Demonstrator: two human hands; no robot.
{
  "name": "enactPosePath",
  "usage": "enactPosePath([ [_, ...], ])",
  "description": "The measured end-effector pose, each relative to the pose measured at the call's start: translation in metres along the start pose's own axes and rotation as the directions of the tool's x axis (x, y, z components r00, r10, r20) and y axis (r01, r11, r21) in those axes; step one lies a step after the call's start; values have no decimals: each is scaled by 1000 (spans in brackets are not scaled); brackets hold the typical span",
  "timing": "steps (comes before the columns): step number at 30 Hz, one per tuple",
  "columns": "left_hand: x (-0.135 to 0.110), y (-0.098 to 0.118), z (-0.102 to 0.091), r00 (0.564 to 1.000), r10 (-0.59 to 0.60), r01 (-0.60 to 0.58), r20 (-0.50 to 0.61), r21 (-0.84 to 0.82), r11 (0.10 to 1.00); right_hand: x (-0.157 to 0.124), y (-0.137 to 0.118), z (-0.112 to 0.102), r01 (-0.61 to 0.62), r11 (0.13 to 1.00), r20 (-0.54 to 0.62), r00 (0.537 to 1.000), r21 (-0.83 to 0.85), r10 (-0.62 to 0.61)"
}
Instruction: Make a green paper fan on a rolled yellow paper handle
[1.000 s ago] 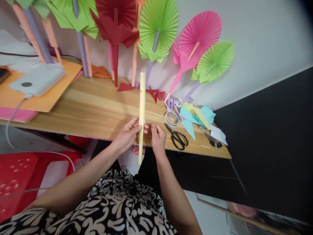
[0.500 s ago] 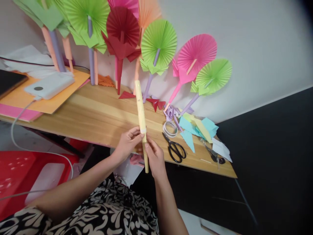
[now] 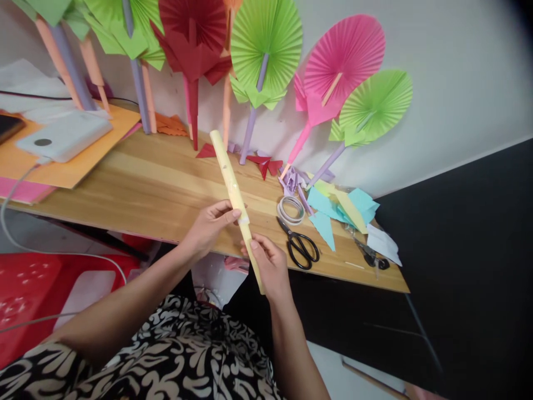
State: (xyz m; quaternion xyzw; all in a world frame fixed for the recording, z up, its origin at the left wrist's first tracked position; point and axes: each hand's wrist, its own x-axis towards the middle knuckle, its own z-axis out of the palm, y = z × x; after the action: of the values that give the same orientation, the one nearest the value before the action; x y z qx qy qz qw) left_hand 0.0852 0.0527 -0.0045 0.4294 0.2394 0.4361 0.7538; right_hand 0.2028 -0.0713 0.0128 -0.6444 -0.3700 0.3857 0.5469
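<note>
Pale yellow paper tube (image 3: 228,172), thicker in its upper part, aslant in both hands (image 3: 271,268).

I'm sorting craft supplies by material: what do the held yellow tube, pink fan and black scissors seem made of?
Yellow tube: probably rolled paper, matte, from its dull, slightly uneven surface.
Pink fan: likely matte paper, from its crisp pleats.
Black scissors: blades apparently dark metal, from their thin tapering shape; smooth handles could be plastic or coated metal.
</note>
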Motion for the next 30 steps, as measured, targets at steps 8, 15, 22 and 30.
enactPosePath([
  [8, 4, -7, -10, 998, -48, 46, -43, -47, 998, 15, -10, 4, 118, 984, -7, 993, -130, -120],
  [15, 2, -9, -12, 998, -59, 59, 5, 15, 998, 24, -10, 15, 173, 977, 33, 985, -125, -170],
  [22, 1, -8, -11, 998, -64, 63, 25, 22, 998, 24, -11, 20, 122, 988, 29, 992, -95, -120],
  [30, 0, -7, -10, 997, -72, 72, 10, -13, 997, 15, -12, 12, 316, 869, -74, 926, -382, -370],
])
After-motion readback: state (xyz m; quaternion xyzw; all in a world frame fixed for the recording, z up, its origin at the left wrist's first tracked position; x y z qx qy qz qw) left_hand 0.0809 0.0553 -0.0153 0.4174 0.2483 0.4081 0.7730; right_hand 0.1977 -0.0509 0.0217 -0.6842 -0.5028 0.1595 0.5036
